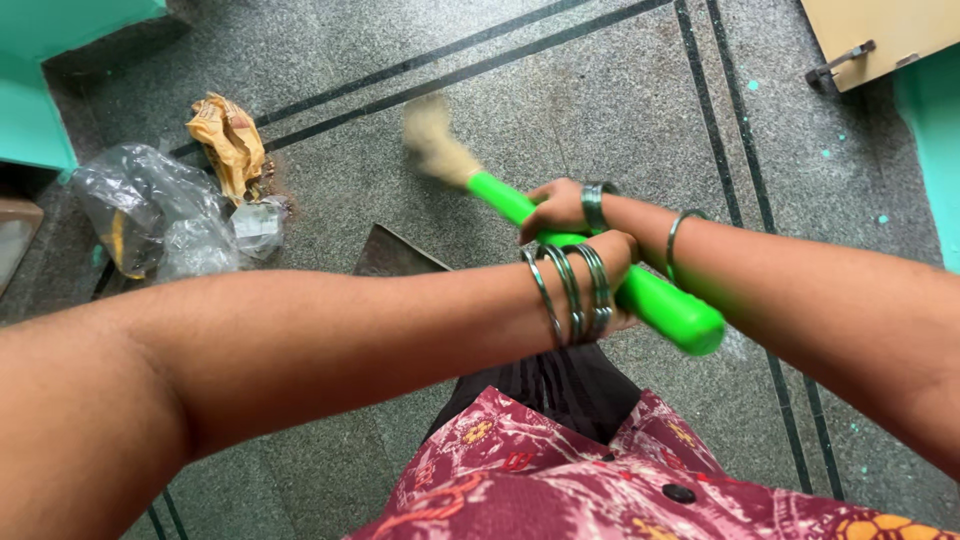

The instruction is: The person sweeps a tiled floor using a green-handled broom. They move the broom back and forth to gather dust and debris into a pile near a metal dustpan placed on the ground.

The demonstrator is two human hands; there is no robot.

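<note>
Both hands, left [600, 262] and right [556, 208], clamped their fingers around the bright green plastic broom handle [655, 298]. Its blurred straw bristles [436, 143] swept the grey speckled stone floor [600, 90]. Left of the bristles, a heap of crumpled clear plastic bags and yellow paper [180, 205] lay gathered, not yet removed.

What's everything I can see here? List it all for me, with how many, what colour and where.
broom: one, bright green handle with blurred pale bristles, held across the middle of the view
clear plastic bag: one, crumpled, on the floor at left
yellow-brown wrapper: one, crumpled, on the floor beside the bag
floor: grey speckled stone with dark inlaid lines
wall: teal, upper left, and again at the right edge
wooden door: one, pale, with a metal latch, top right
printed garment: one, maroon, bottom centre
bangles: several, grey metal, on both wrists
left hand: closed on the broom handle, nearer its end
right hand: closed on the handle, nearer the bristles
</note>
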